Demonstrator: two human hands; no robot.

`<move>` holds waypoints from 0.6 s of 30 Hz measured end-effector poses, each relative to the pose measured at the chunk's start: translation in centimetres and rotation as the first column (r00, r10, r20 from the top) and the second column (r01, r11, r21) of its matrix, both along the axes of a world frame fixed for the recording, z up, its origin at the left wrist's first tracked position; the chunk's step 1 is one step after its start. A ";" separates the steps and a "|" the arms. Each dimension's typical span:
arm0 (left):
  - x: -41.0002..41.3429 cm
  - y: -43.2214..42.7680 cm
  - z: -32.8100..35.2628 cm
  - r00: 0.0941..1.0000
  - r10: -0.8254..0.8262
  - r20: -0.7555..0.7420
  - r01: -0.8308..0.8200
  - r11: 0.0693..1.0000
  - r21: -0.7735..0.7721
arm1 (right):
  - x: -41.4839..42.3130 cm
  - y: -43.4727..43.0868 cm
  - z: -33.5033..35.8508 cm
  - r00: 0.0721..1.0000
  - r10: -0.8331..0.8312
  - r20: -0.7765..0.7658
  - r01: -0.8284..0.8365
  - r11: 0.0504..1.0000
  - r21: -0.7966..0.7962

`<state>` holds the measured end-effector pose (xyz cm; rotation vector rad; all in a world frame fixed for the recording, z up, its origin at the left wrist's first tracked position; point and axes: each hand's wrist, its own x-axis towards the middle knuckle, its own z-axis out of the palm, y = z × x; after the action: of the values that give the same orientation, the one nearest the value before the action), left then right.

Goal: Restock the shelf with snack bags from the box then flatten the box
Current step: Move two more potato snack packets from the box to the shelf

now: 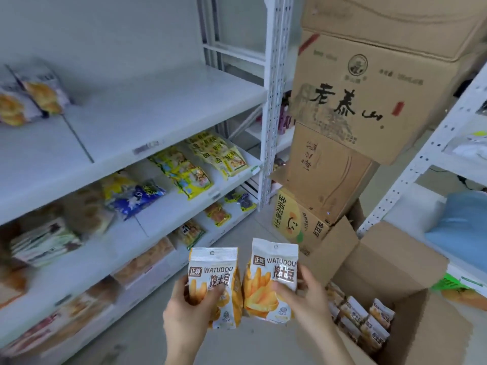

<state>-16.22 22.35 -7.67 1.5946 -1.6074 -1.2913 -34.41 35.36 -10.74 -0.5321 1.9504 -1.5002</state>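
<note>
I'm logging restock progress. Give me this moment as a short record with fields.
left hand: grips left bag, upright
right hand: grips right bag, upright
box: open, lower right, more bags inside
shelf: left of hands, shelved bags at far left
progress: restocking under way, box not flattened

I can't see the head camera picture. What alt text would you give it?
The left hand holds one white and orange WATUDOU snack bag and the right hand a second bag beside it. At lower right an open cardboard box holds more bags. White shelves with other snacks run along the left; stacked cartons stand behind.
</note>
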 end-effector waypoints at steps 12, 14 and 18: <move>10.9 -8.5 8.0 0.946 0.315 -0.080 -0.323 0.937 -0.133 | 7.2 -16.2 9.6 0.933 0.346 -0.098 -0.356 0.928 -0.115; 11.3 -9.7 9.2 0.932 0.351 -0.089 -0.361 0.918 -0.162 | 7.3 -18.6 10.8 0.919 0.379 -0.111 -0.391 0.912 -0.123; 10.9 -12.6 11.0 0.903 0.416 -0.108 -0.429 0.882 -0.195 | 6.6 -23.3 12.8 0.875 0.457 -0.161 -0.476 0.873 -0.109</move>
<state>-5.34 9.76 3.33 1.6323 -1.2183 -0.8933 -27.77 12.02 2.04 -1.1071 1.6467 -1.3179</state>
